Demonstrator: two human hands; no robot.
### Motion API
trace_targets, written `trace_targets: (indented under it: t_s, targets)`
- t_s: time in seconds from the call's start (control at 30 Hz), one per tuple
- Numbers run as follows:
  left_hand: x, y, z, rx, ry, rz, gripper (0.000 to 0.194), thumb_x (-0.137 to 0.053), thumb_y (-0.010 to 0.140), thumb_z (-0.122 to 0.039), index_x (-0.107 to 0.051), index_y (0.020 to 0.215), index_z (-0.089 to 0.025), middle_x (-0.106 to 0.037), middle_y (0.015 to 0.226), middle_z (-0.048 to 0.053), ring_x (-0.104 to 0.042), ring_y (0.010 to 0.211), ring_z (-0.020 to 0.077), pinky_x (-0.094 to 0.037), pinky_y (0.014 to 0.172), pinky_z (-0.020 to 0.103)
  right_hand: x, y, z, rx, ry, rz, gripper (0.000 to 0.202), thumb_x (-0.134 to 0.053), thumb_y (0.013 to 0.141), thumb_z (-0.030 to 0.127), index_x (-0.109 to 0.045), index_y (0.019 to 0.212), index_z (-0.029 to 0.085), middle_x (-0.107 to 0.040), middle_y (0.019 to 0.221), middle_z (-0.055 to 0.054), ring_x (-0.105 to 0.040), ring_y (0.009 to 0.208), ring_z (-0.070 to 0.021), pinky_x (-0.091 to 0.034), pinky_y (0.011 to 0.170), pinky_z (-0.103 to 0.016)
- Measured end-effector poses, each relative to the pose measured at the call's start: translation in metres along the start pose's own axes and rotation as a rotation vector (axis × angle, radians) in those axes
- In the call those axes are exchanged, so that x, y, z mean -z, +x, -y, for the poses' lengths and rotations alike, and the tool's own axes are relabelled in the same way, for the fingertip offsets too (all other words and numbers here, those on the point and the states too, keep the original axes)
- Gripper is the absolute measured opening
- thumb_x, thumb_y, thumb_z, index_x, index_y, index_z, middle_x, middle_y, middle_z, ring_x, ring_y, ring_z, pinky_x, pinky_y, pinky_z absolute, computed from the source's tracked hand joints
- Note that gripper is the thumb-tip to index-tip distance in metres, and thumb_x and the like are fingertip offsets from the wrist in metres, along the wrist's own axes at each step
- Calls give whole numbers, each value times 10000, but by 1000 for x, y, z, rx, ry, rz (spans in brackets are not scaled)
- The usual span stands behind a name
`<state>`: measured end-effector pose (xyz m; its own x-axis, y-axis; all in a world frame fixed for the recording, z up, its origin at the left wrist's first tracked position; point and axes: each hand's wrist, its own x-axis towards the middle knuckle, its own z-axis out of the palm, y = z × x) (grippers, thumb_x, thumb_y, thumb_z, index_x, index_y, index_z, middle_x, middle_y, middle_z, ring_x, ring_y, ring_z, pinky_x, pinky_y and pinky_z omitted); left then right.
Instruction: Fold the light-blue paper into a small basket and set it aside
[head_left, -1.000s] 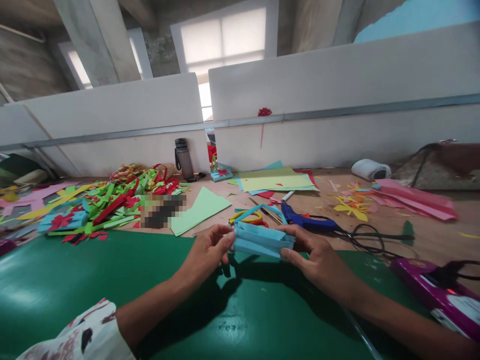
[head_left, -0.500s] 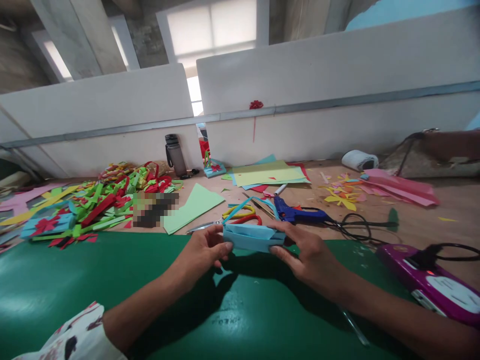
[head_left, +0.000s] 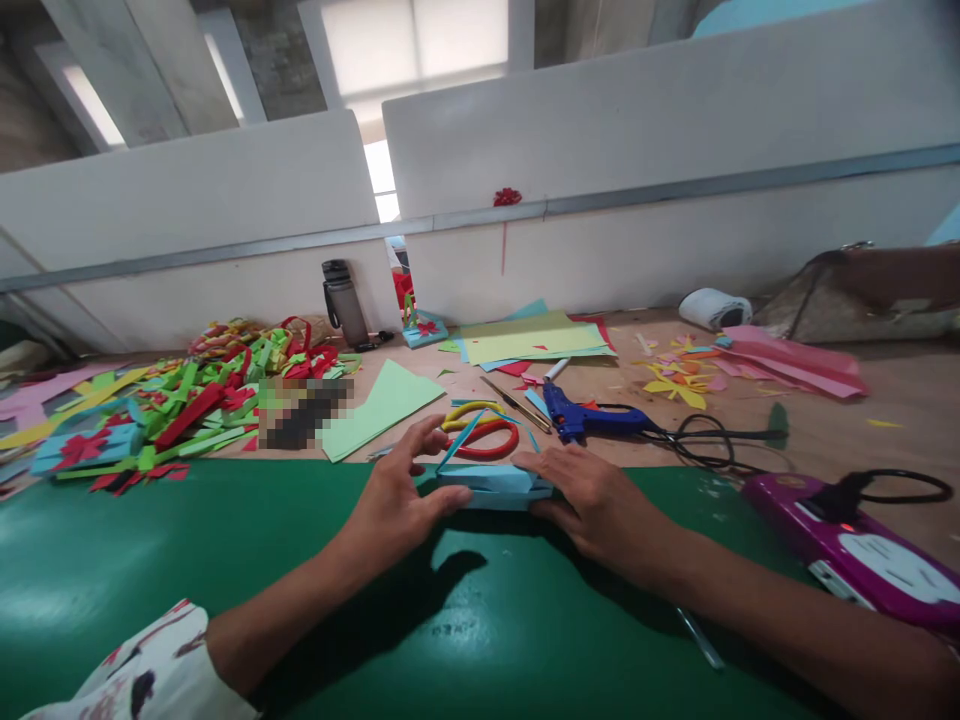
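Note:
A small blue folded-paper basket point(head_left: 495, 485) with a thin blue handle stands over the green mat point(head_left: 360, 640). My right hand point(head_left: 592, 495) grips its right end between thumb and fingers. At the left end is my left hand point(head_left: 412, 485), its thumb near the front wall and its fingers raised and spread apart. Just behind the basket lie scissors with red and yellow handles point(head_left: 491, 440). A blue glue gun point(head_left: 592, 415) rests beyond my right hand.
Green and red paper strips point(head_left: 217, 400) pile up at the left, near light green sheets point(head_left: 382, 405). A bottle point(head_left: 345, 305) stands at the back. To the right are a purple power strip point(head_left: 847, 550), a pink sheet point(head_left: 795, 362) and yellow paper flowers point(head_left: 679, 383).
The basket has moved down slightly and tilted less toward me. My left hand has loosened, its fingers now lifted and spread. My right hand has shifted left with the basket.

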<state>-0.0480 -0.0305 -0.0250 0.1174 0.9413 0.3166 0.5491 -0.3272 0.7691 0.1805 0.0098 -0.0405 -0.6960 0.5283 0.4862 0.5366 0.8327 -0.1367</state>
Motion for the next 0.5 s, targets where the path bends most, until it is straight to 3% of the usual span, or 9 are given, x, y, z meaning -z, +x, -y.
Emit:
trace_targets:
  t_s: [0.07, 0.2, 0.37, 0.5]
  targets:
    - [-3, 2, -2, 94, -95, 65, 556, -550, 820, -371, -384, 1313, -174, -559, 1225, 117, -521, 1097, 246, -463, 839, 356, -2, -1, -1, 3, 2, 6, 428, -639, 747, 78, -546, 1161, 141, -693, 980, -110, -628, 923, -255, -481, 825, -432]
    - [-10, 3, -7, 45, -93, 113, 387, -390, 904, -338, -504, 1240, -185, -578, 1225, 71, -532, 1076, 222, -404, 908, 335, -2, 0, -1, -1, 26, 14, 387, -619, 777, 120, -545, 1158, 116, -675, 1036, -138, -611, 959, -265, -477, 833, -434]
    - [-14, 1, -9, 29, -102, 125, 359, -368, 912, -313, -570, 1191, -209, -603, 1196, 31, -549, 1044, 203, -388, 916, 302, 2, 2, 4, -66, 111, 11, 287, -408, 923, 219, -581, 1133, 126, -684, 981, -118, -617, 892, -232, -490, 784, -396]
    - [-15, -1, -9, 33, -100, 117, 375, -380, 908, -333, -547, 1221, -211, -598, 1203, 35, -527, 1087, 212, -365, 949, 312, 1, 1, 6, -92, 88, -9, 257, -460, 894, 183, -591, 1108, 129, -683, 952, -109, -618, 892, -233, -485, 781, -377]
